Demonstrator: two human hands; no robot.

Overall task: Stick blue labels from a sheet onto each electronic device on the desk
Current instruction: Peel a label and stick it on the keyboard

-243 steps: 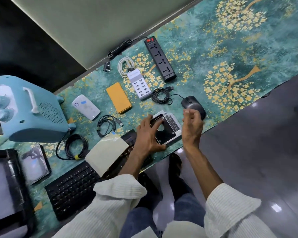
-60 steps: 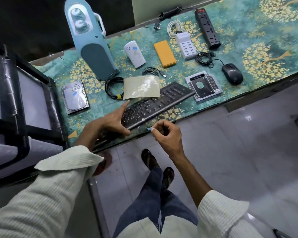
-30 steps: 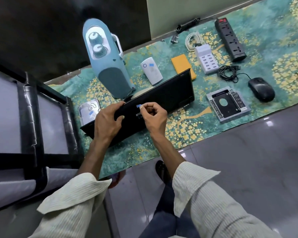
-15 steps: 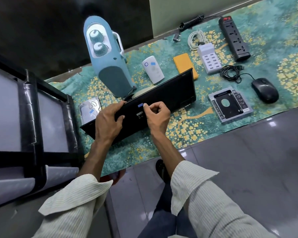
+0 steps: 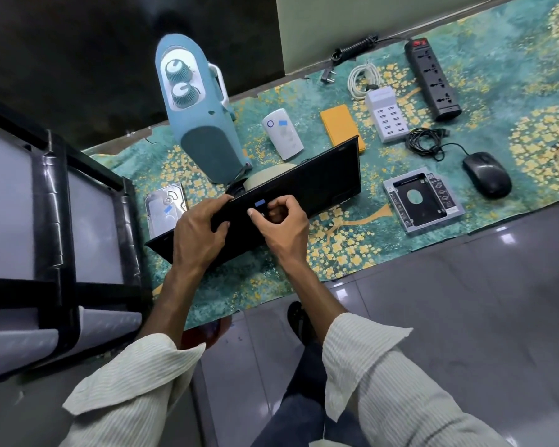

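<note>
On one keyboard (image 5: 320, 175), left fingers (image 5: 220, 225) clamp; right fingers (image 5: 284, 201) curl, perhaps touching one label (image 5: 259, 202).

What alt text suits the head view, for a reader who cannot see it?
A left hand holds a black keyboard tilted on edge on a teal desk mat; the right hand touches its underside beside a blue label.

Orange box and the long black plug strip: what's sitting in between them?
The white charger block with rows of ports lies on the cloth between the orange box and the black plug strip. The head view shows it.
</note>
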